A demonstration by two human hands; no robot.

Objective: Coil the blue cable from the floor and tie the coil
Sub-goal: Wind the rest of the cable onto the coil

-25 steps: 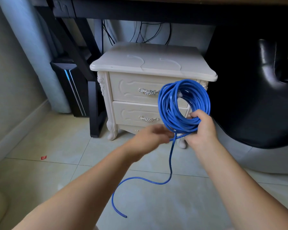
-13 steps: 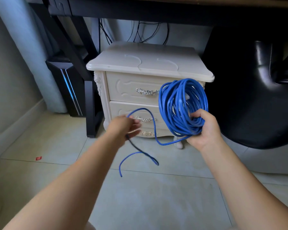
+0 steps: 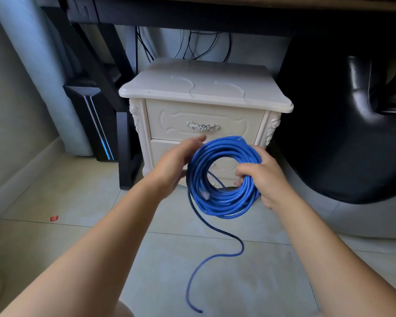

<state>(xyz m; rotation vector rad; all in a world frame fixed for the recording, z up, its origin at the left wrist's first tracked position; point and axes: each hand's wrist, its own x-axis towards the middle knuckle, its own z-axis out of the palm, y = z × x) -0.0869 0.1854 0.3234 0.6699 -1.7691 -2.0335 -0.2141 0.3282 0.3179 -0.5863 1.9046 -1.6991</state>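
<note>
My view is of a floor [image 3: 78,202] of pale glossy tiles with thin grout lines. A cream two-drawer nightstand [image 3: 204,92] stands on it at the back. Just left of that, the black table leg [image 3: 124,154] rests on the tiles, with a black computer tower [image 3: 94,124] beside it. A small red scrap [image 3: 54,218] lies alone at the left. The blue cable [image 3: 215,255] trails its loose tail low over the tiles; I cannot tell whether it touches them.
</note>
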